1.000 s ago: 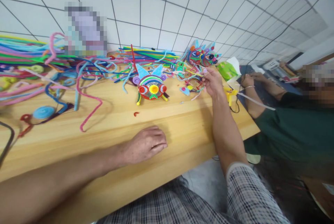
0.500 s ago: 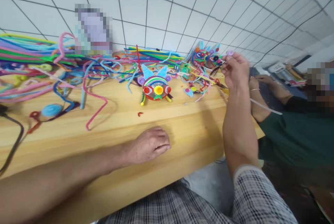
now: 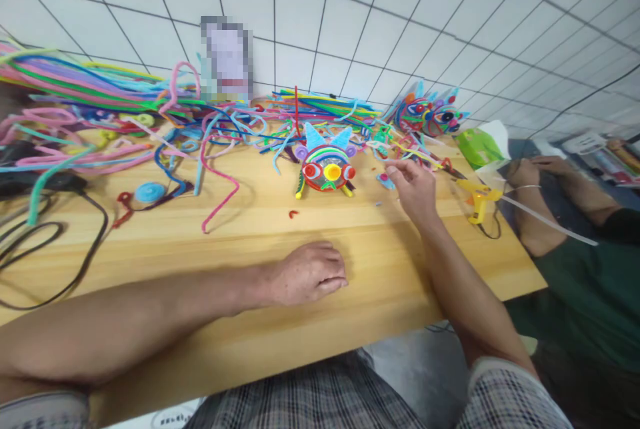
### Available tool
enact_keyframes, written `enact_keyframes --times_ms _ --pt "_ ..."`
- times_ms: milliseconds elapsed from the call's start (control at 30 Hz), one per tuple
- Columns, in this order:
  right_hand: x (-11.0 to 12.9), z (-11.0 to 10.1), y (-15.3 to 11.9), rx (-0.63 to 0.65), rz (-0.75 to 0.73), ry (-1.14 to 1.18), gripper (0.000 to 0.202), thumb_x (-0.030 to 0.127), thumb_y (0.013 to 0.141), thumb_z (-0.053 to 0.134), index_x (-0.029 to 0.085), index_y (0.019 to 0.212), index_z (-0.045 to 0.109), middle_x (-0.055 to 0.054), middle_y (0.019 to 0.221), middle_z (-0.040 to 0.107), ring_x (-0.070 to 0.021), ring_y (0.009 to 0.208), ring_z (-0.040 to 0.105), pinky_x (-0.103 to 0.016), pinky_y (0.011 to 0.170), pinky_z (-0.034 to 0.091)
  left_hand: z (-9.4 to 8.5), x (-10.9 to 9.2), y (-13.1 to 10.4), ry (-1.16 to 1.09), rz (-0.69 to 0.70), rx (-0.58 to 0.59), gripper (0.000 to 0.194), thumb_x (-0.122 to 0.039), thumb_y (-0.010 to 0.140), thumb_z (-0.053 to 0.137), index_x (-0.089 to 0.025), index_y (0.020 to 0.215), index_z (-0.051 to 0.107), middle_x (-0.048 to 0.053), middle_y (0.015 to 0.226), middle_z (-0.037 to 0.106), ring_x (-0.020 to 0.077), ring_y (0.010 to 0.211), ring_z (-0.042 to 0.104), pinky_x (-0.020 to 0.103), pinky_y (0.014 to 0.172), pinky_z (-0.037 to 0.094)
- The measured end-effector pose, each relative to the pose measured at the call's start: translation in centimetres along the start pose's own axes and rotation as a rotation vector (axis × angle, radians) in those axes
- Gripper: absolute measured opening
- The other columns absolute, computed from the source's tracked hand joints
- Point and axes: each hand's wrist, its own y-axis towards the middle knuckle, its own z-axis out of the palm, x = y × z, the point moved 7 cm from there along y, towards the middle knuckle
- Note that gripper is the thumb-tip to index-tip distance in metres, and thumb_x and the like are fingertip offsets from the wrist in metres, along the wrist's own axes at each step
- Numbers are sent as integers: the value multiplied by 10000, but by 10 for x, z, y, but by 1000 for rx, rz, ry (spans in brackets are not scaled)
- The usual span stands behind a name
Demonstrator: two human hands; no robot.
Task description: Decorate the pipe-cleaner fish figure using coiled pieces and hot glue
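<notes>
My left hand [image 3: 310, 274] rests on the wooden table [image 3: 380, 296] near its front edge. Its fingers are curled in, with nothing showing in them. Over the table to the right, my right hand [image 3: 416, 190] has loosely bent fingers, thumb and forefinger apart, and no held thing shows. Between and beyond both hands stands a pipe-cleaner animal head [image 3: 329, 161] with blue pointed ears, purple curls, red-and-white eyes and a yellow nose. A small blue-and-pink piece [image 3: 385, 180] lies by my right fingertips. A short red pipe-cleaner scrap [image 3: 293, 214] lies in front of the head.
Two similar heads [image 3: 427, 114] stand by the tiled wall. Piles of pipe cleaners [image 3: 100, 86] cover the back left. A yellow glue gun [image 3: 479, 199] and a green tissue pack [image 3: 481, 148] are at right. A black cable [image 3: 90, 262] loops at left. Another person's arms [image 3: 533, 206] are beyond the table's right end.
My right hand has come back from beside the two far heads, moving left and nearer to me. The glue gun and tissue pack now show. My left hand stays put as the view shifts.
</notes>
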Motion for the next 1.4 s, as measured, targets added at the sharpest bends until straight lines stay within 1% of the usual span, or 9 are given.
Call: enact_keyframes --times_ms 133,333,567,800,967,1100,1200,1233,1400 --pt "-1 24 -23 39 -20 -40 310 504 966 599 265 1024 788 -74 1048 837 -278 975 768 -445 902 613 -1 -2 0 10 14 -4 288 -287 1120 577 -164 910 731 47 877 791 186 850 715 336 864 556" --pt "-12 40 -28 102 1 -2 316 504 940 599 253 1003 780 -65 1000 837 -267 909 761 -432 855 602 -5 -6 0 53 24 -24 325 -297 1128 551 -176 867 700 45 831 764 177 820 703 321 814 552" --pt "-12 41 -29 95 2 32 288 481 936 624 251 1011 781 -55 985 834 -252 879 752 -417 841 598 -20 -18 -4 200 111 -203 566 -344 1128 541 -213 578 512 -11 510 553 145 516 533 358 562 410" --pt "-16 40 -26 99 -33 26 267 466 923 627 269 995 791 -51 950 836 -265 840 757 -435 813 613 -19 -8 -6 272 75 -154 575 -353 1135 507 -207 579 538 -19 503 529 121 463 495 354 490 315" --pt "-17 41 -25 107 -52 45 255 448 912 635 267 990 798 -69 961 840 -289 862 775 -466 839 619 -30 -15 0 339 100 -193 568 -343 1142 495 -209 591 516 -11 507 542 126 473 516 353 518 307" --pt "-18 44 -24 127 -47 52 272 443 902 628 257 992 804 -77 948 842 -293 843 774 -472 839 618 -50 -21 -1 465 106 -197 532 -328 1137 516 -208 618 529 -1 555 589 140 525 537 349 599 362" --pt "-20 44 -22 118 -53 59 272 440 903 625 259 991 808 -76 966 846 -294 861 777 -477 867 618 -76 -11 -14 546 62 -165 495 -309 1132 511 -211 648 542 9 579 593 161 582 548 349 671 387" --pt "-21 44 -22 118 -56 60 274 438 905 624 259 997 809 -77 976 848 -292 868 777 -476 877 617 -87 -3 -21 574 8 -166 484 -314 1131 503 -211 661 551 16 586 591 169 600 550 348 680 383" --pt "-23 47 -18 119 -74 32 275 398 895 614 252 1012 815 -76 966 846 -281 866 768 -455 878 612 -150 67 -74 675 -513 -226 416 -365 1122 419 -174 854 673 115 843 707 235 812 611 380 832 452"
